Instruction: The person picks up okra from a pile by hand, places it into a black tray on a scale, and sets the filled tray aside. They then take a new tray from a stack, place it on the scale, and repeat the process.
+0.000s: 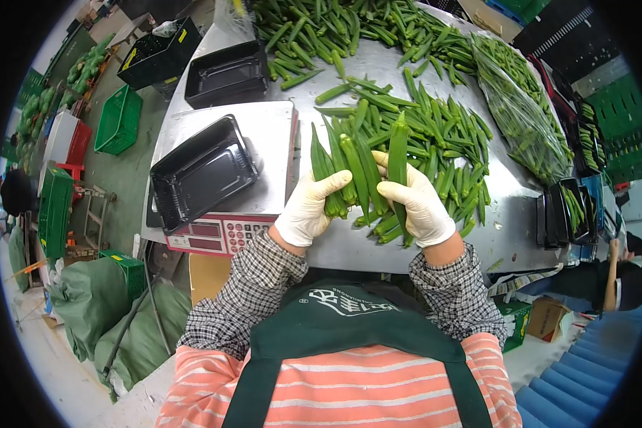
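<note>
My left hand [312, 207], in a white glove, is wrapped round a bunch of green okra pods [347, 167]. Just to its right, my right hand [416, 205], gloved too, pinches a single long okra pod [398, 146] that stands upright between thumb and fingers. Behind and beneath both hands spreads a pile of okra [435, 128] on the metal table [503, 228]. To the left, an empty black tray [203, 171] rests tilted on the scale [274, 135].
Another black tray [227, 73] lies behind the scale. A plastic bag of okra [521, 107] is at the right, with small black trays [567, 214] near the table's right edge. More okra [314, 32] covers the far side. Another person's arm [611, 274] shows at far right.
</note>
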### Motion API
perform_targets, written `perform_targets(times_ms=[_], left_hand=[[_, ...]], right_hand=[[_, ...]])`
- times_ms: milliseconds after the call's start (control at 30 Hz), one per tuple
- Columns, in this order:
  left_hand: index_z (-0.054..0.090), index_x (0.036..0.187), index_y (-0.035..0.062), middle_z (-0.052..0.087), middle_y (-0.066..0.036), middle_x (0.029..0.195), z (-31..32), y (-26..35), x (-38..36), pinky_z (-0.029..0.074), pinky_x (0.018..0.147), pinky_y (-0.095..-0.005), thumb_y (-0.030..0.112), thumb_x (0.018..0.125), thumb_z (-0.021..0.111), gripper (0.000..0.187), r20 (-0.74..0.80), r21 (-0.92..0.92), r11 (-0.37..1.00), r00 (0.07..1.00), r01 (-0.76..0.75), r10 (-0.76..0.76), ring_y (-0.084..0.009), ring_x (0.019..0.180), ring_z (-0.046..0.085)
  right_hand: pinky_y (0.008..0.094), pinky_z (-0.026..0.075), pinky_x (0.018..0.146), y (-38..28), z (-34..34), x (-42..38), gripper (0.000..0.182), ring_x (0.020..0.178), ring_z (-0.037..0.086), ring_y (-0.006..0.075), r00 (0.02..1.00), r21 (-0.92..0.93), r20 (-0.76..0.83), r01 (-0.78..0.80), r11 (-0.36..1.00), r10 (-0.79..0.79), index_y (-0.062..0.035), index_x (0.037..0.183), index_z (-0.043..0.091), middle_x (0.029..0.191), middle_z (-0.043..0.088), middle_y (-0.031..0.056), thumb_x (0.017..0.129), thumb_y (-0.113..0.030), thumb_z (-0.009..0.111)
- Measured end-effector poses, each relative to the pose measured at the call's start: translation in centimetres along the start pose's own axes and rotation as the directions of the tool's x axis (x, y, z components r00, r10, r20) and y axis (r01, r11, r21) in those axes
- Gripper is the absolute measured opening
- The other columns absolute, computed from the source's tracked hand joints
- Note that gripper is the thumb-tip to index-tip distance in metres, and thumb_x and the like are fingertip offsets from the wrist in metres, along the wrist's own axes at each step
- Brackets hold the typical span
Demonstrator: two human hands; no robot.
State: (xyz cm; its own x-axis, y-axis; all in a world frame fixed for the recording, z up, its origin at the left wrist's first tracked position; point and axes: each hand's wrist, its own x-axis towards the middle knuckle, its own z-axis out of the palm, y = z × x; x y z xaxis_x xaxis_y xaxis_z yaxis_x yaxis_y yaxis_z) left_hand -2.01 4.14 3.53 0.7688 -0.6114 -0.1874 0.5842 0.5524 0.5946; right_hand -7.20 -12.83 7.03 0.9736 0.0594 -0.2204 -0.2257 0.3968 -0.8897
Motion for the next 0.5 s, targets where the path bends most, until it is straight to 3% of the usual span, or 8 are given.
perform_targets(times_ms=[133, 233, 267, 367, 433, 500], left_hand=[[0.050, 0.116, 0.0004, 0.060, -0.009, 0.104, 0.3, 3.0, -2.3, 0.053, 0.071, -0.0267, 0.008, 0.083, 0.062, 0.036, -0.088, 0.107, 0.980, 0.981, -0.165, 0.175, -0.0166, 0.085, 0.062], [0.050, 0.114, 0.0001, 0.060, -0.009, 0.103, 0.3, 5.8, -3.9, 0.052, 0.074, -0.0282, 0.008, 0.085, 0.060, 0.032, -0.144, 0.118, 0.942, 0.933, -0.314, 0.329, -0.0168, 0.087, 0.062], [0.050, 0.114, -0.0002, 0.060, -0.010, 0.104, -0.6, 6.9, -4.4, 0.051, 0.077, -0.0300, 0.010, 0.087, 0.058, 0.030, -0.181, 0.164, 0.938, 0.925, -0.307, 0.334, -0.0173, 0.089, 0.061], [0.047, 0.120, 0.0026, 0.056, -0.010, 0.111, -2.9, 9.9, -6.3, 0.048, 0.085, -0.0349, 0.016, 0.090, 0.054, 0.033, -0.222, 0.016, 0.907, 0.883, -0.422, 0.414, -0.0205, 0.098, 0.057], [0.043, 0.123, 0.0044, 0.053, -0.011, 0.113, -3.7, 11.1, -7.7, 0.042, 0.091, -0.0398, 0.019, 0.090, 0.053, 0.038, -0.294, -0.041, 0.855, 0.824, -0.517, 0.484, -0.0229, 0.104, 0.052], [0.043, 0.122, 0.0045, 0.053, -0.011, 0.111, -6.2, 11.9, -8.6, 0.042, 0.089, -0.0399, 0.019, 0.090, 0.053, 0.037, -0.362, -0.057, 0.845, 0.800, -0.531, 0.478, -0.0236, 0.101, 0.053]], right_hand=[[0.0214, 0.043, 0.076, -0.1, 3.4, 1.6, 0.048, 0.087, 0.052, 0.0085, 0.997, -0.052, 0.072, 0.023, 0.998, -0.019, 0.0028, 0.124, 0.046, 0.103, 0.057, 0.0033, 0.079, -0.008, 0.059], [0.0269, 0.042, 0.088, -1.0, 7.0, 4.4, 0.050, 0.101, 0.053, 0.0132, 0.971, -0.233, 0.234, 0.110, 0.966, -0.055, 0.0034, 0.127, 0.043, 0.114, 0.056, 0.0070, 0.080, -0.008, 0.057], [0.0257, 0.042, 0.087, -1.8, 9.1, 5.5, 0.047, 0.098, 0.052, 0.0112, 0.945, -0.346, 0.309, 0.218, 0.913, -0.108, 0.0012, 0.125, 0.046, 0.111, 0.056, 0.0054, 0.080, -0.006, 0.056], [0.0241, 0.043, 0.081, -3.4, 13.8, 10.5, 0.048, 0.090, 0.053, 0.0103, 0.864, -0.601, 0.496, 0.271, 0.752, 0.085, -0.0005, 0.124, 0.048, 0.101, 0.059, 0.0053, 0.080, -0.017, 0.059], [0.0259, 0.044, 0.080, -3.2, 17.0, 13.7, 0.051, 0.091, 0.055, 0.0133, 0.768, -0.705, 0.569, 0.274, 0.654, 0.292, -0.0001, 0.124, 0.049, 0.103, 0.061, 0.0089, 0.080, -0.025, 0.060], [0.0291, 0.044, 0.085, -1.0, 19.4, 16.7, 0.055, 0.096, 0.057, 0.0194, 0.711, -0.740, 0.651, 0.515, 0.434, 0.267, 0.0003, 0.123, 0.051, 0.109, 0.061, 0.0138, 0.081, -0.032, 0.060]])
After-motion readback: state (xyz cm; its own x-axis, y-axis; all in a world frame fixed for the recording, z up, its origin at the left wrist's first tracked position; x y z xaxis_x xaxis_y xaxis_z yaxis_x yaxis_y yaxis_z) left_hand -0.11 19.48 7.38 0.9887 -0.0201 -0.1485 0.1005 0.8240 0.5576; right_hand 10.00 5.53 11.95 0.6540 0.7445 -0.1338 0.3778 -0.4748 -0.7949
